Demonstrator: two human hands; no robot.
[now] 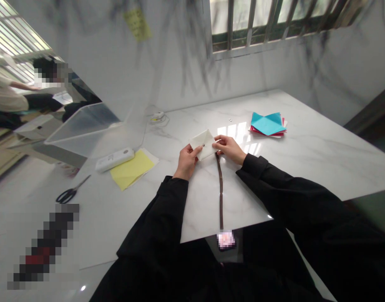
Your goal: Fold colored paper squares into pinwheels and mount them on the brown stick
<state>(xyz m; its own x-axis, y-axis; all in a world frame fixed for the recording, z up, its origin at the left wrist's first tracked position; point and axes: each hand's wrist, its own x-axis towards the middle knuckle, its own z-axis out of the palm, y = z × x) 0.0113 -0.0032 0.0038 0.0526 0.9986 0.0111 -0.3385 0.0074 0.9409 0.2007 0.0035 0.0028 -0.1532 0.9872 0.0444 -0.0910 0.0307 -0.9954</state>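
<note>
My left hand (188,160) and my right hand (229,148) both pinch a small white folded piece of paper or fabric (203,142) just above the white marble table (305,159). A small dark dot, like a stud, shows near its middle. My left fingers close on its lower left corner, my right fingers on its right edge. A thin brown strap (220,193) runs from under the white piece toward me, down to the table's front edge.
A stack of teal and pink paper squares (268,124) lies at the right. Yellow sheets (131,169), a white power strip (114,159) and black scissors (69,193) lie at the left. A clear plastic box (82,128) stands further left. Another person sits at the far left.
</note>
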